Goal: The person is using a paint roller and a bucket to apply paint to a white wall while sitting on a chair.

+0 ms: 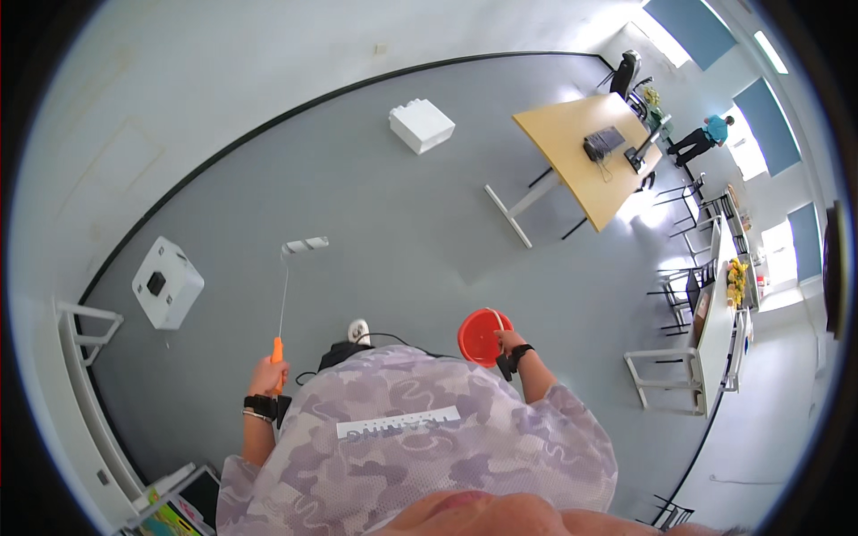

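My left hand point(267, 376) is closed around the orange handle of a paint roller point(307, 245). Its long thin metal rod points away from me and ends in a white roller sleeve with grey stripes, held out over the grey floor. A red bucket point(473, 334) hangs at my right side. The fingers of my right hand point(509, 343) are wrapped around its pale handle, at the bucket's right edge. From above, the inside of the bucket shows red. Both wrists carry dark bands.
A white box-shaped unit point(170, 284) stands by the left wall; another white block point(421, 125) lies farther ahead. Right of it is a wooden-topped desk point(581, 147) with devices. Chairs and a long white table point(718, 330) line the right. A person in blue point(712, 132) stands near the far windows.
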{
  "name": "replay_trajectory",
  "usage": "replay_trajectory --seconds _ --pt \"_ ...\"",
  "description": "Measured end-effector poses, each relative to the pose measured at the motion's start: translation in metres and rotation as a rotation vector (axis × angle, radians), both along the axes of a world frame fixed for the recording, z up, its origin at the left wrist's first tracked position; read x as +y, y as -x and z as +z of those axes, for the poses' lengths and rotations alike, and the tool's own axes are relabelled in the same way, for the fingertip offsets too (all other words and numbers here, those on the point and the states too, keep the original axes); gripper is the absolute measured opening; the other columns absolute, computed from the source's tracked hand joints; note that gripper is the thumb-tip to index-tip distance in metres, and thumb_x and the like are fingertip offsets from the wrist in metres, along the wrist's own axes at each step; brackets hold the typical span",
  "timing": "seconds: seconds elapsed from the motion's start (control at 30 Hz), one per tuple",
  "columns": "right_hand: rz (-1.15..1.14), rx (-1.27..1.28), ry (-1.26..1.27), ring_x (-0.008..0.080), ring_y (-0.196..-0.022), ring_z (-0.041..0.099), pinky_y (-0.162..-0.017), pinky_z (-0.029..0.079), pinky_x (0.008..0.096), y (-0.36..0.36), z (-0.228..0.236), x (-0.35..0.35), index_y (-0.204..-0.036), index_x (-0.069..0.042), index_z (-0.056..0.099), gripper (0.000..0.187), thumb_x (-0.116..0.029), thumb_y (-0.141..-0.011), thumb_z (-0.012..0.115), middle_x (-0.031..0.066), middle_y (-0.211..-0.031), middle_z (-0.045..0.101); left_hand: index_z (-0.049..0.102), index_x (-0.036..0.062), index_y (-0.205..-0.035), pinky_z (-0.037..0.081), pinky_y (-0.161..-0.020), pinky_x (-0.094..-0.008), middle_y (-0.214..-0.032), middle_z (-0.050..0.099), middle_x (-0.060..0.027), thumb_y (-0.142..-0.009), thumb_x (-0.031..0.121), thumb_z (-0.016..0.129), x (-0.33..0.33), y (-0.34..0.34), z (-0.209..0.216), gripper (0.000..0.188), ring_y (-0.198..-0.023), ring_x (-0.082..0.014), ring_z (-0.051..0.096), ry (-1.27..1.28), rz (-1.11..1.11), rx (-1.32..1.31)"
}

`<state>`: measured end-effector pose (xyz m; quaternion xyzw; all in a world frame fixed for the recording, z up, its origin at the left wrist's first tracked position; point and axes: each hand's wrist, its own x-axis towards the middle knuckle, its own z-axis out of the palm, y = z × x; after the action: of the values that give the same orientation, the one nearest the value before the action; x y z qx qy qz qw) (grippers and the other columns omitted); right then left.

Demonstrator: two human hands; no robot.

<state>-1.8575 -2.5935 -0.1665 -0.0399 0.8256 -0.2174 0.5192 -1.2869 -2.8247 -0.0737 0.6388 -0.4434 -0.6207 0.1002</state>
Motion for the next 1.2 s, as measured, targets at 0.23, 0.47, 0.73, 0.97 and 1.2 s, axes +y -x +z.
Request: replay_trajectory --seconds 0.23,0.47,0.73,0.97,1.2 --pt "0.055 0.039 0.034 0.0140 -0.040 0.044 -0.036 0.031 0.0288 0.074 0.012 -0.180 -0.061 -0.010 0.048 0.032 -0.033 -0.083 0.052 0.0027 -0.051 0.048 0.048 0.0043 -0.071 0.038 -0.046 -0.0256 -0.056 0.048 -0.0014 -0.069 0.012 0.055 -0.241 0.113 0.038 0.011 -0.048 -0.0104 0.047 0.074 -0.186 -0.022" --pt "-0.009 -0.049 0.062 0.0151 -0.039 0.045 -0.035 0.032 0.0294 0.151 -0.005 -0.359 -0.062 -0.009 0.049 0.030 -0.030 -0.083 0.052 0.0030 -0.050 0.047 0.049 0.0039 -0.073 0.038 -0.046 -0.0237 -0.058 0.048 -0.0007 -0.072 0.014 0.057 -0.420 0.242 0.051 0.013 -0.048 -0.0093 0.047 0.083 -0.246 0.008" --pt "-0.016 0.012 0.131 0.0145 -0.044 0.047 -0.039 0.036 0.0298 0.240 -0.030 -0.526 -0.072 -0.005 0.058 0.028 -0.030 -0.080 0.051 0.0040 -0.054 0.052 0.050 0.0035 -0.075 0.039 -0.045 -0.0235 -0.059 0.050 -0.0008 -0.074 0.014 0.058 -0.585 0.333 0.055 0.013 -0.047 -0.0089 0.047 -0.006 -0.213 0.038" --pt "-0.260 -0.049 0.169 0.0133 -0.039 0.043 -0.034 0.030 0.0284 0.305 -0.038 -0.657 -0.067 -0.012 0.047 0.023 -0.028 -0.083 0.053 -0.0002 -0.051 0.045 0.050 0.0041 -0.074 0.039 -0.045 -0.0236 -0.058 0.050 -0.0005 -0.074 0.014 0.058 -0.775 0.422 0.024 0.012 -0.047 -0.0092 0.048 0.014 -0.347 -0.001" --pt "-0.463 -0.023 0.053 0.0130 -0.041 0.043 -0.037 0.031 0.0272 0.343 -0.045 -0.750 -0.068 -0.011 0.049 0.022 -0.027 -0.083 0.054 -0.0009 -0.052 0.045 0.052 0.0021 -0.077 0.040 -0.045 -0.0236 -0.058 0.051 -0.0017 -0.073 0.012 0.058 -0.967 0.515 0.031 0.012 -0.047 -0.0096 0.049 0.094 -0.507 -0.038"
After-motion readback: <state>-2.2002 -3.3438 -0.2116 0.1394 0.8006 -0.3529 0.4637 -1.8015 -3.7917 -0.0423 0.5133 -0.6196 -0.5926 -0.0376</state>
